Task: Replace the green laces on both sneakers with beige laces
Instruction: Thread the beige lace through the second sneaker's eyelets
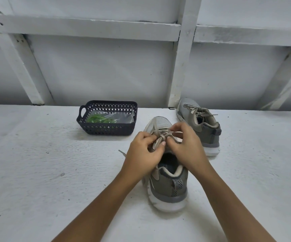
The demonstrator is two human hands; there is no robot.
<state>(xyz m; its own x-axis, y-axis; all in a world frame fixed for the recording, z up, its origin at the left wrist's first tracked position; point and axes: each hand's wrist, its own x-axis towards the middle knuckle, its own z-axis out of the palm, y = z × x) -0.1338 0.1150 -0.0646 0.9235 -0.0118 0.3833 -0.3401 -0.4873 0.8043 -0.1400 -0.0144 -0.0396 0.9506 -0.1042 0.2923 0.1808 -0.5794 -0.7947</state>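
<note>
A grey sneaker [167,187] stands in front of me with its heel toward me, threaded with a beige lace [160,132]. My left hand [144,152] and my right hand [185,145] meet over its tongue, each pinching a strand of that lace at a knot. One loose lace end [122,153] trails on the surface left of my left hand. The second grey sneaker [200,124] sits behind to the right, laced in beige and tied in a bow. Green laces [100,119] lie in a clear bag inside the dark basket [106,131].
The white rough surface [45,172] stretches wide to the left and right of the shoes. A white wall with crossing beams [181,67] rises right behind the basket and the far sneaker.
</note>
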